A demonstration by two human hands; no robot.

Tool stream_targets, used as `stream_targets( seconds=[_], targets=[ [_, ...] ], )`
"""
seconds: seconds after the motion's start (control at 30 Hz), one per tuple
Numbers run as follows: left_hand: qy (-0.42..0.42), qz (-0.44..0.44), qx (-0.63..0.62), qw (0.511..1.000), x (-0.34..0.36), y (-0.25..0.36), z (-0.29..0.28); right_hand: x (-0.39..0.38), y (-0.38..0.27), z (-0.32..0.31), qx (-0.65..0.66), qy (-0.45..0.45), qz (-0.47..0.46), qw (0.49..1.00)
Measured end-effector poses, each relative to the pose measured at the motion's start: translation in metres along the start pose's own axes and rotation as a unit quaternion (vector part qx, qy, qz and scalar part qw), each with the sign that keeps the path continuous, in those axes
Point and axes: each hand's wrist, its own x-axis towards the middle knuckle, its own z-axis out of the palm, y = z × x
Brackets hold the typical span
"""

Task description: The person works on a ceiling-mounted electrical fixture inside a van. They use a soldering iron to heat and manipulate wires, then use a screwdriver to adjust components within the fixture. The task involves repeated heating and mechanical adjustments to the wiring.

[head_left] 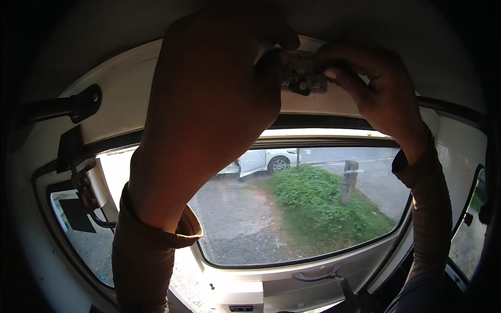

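Observation:
Both my arms reach up to the panel above a vehicle's side window. A small grey fitting (304, 83) with bolt-like parts shows there between my hands, dim in the shadow. My left hand (222, 73) is closed at the fitting's left side, its back toward me and most of its fingertips hidden. From the right, my right hand (376, 86) bends its thumb and forefinger together at the fitting's right edge. Darkness hides how the fitting sits against the panel (313, 104).
Below lies the window (302, 208), with grass, a post and a white car outside. On the left are a black bar bracket (86, 103) and a hinge-like metal fixture (94, 188). A dark rail (449, 108) runs at the right. A strap handle (323, 274) hangs on the lower panel.

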Motion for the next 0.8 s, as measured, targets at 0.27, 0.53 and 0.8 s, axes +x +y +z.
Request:
stream_targets(
  seconds=[0.27,0.53,0.8],
  targets=[
    [-0.052,0.004,0.008,0.999,0.022,0.002,0.000,-0.034,-0.013,0.035,0.053,0.212,0.029,0.975],
    [-0.083,-0.059,0.031,0.994,0.014,0.003,-0.027,-0.038,-0.026,0.053,0.052,0.244,0.075,0.965],
    [-0.061,-0.079,0.021,0.995,0.012,0.004,-0.026,-0.032,-0.021,0.055,0.037,0.236,0.071,0.968]
  ],
)
